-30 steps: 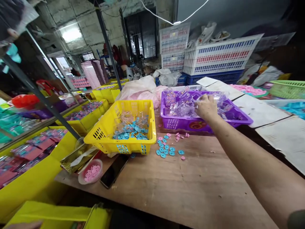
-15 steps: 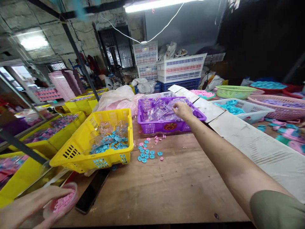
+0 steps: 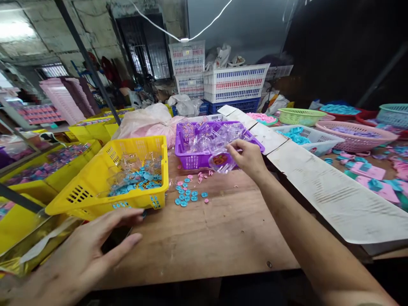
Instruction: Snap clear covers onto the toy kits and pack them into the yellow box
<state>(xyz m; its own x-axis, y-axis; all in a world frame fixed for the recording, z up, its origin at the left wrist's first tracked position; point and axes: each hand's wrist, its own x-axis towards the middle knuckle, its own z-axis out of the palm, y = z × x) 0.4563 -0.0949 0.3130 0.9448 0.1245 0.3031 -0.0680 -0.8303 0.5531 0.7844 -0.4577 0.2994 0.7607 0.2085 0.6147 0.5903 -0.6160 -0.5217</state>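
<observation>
At purple basket's rim | right fingers pinch plastic | left fingers spread | tabletop between

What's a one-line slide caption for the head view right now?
Right hand holds a clear plastic piece in front of the purple basket; open left hand near the yellow basket.

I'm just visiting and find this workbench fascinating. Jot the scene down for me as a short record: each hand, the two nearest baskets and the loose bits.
Right hand: pinching a clear plastic piece at the purple plastic basket's front edge
Left hand: thumb and fingers apart, near the yellow plastic basket, nothing visibly held
Purple basket: clear plastic pieces
Yellow basket: small blue pieces, more clear plastic
Loose on the brown wooden table: round blue discs, small pink pieces
</observation>
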